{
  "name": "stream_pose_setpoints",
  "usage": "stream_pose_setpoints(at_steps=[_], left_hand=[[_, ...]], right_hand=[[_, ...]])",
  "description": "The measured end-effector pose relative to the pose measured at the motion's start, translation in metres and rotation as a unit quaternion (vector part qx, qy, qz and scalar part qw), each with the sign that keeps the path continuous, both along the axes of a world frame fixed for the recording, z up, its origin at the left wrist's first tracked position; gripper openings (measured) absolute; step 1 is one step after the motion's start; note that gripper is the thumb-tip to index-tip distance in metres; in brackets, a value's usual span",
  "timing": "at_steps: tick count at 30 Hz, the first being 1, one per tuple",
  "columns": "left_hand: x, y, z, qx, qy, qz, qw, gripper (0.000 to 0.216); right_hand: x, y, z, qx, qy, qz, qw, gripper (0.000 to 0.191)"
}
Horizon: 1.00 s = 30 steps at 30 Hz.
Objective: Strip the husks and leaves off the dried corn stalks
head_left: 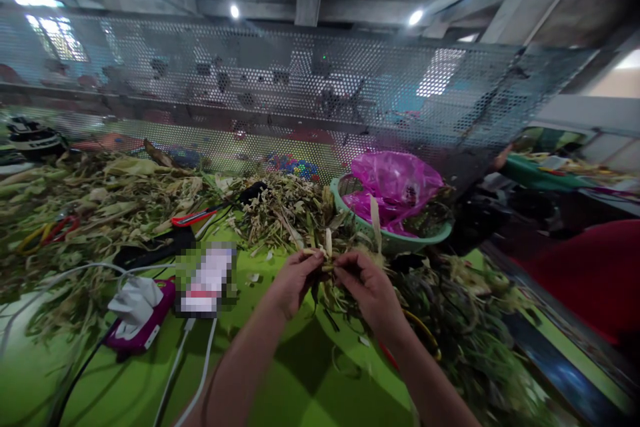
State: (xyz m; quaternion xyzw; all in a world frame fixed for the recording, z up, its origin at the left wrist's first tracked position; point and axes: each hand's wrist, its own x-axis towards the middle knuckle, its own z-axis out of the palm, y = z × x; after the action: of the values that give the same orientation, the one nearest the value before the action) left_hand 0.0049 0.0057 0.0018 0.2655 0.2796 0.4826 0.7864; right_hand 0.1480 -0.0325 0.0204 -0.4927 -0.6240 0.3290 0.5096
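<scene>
Over the green tabletop [240,373], my left hand [295,280] and my right hand [367,287] almost meet. Both are closed in a pinch on a pale dried plant stalk [329,243], with thin leaf strips sticking up and hanging from it. Its exact kind of plant does not show. Behind the hands lies a heap of small dried plant pieces [280,213]. Part of a yellow and red tool handle [423,333] shows under my right forearm. Just beyond my right hand stands a pale green basket [430,237] with a pink plastic bag [397,183] in it.
On the left are a phone [207,280], a purple power strip [145,320] with white plugs and cables, a red cutter [195,217] and red-yellow scissors [50,233]. Dried leaves [120,187] spread behind them. Greener plant material [465,320] covers the right side. A perforated metal screen [260,93] closes the back.
</scene>
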Motion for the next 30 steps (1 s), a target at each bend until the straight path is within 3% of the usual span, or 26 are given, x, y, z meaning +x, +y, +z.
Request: stream_pose_setpoints(at_steps=[5,10,15,22,30], left_hand=[[-0.002,0.0,0.002,0.007,0.003,0.001,1.0,0.023],[-0.005,0.0,0.006,0.066,0.04,-0.001,0.997,0.031],[-0.005,0.003,0.008,0.099,0.1,0.005,0.99,0.032],[0.002,0.003,0.001,0.136,0.153,0.004,0.979,0.032],[0.006,0.001,-0.004,0.138,0.136,0.004,0.981,0.029]], right_hand=[[-0.002,-0.001,0.003,-0.032,0.082,-0.006,0.996,0.019],[0.0,0.001,0.0,-0.055,0.142,-0.02,0.988,0.022],[0.009,0.005,-0.003,-0.035,0.166,-0.07,0.983,0.021],[0.009,0.003,-0.003,-0.02,0.139,-0.1,0.985,0.022],[0.004,0.004,-0.007,-0.011,0.095,-0.092,0.991,0.02]])
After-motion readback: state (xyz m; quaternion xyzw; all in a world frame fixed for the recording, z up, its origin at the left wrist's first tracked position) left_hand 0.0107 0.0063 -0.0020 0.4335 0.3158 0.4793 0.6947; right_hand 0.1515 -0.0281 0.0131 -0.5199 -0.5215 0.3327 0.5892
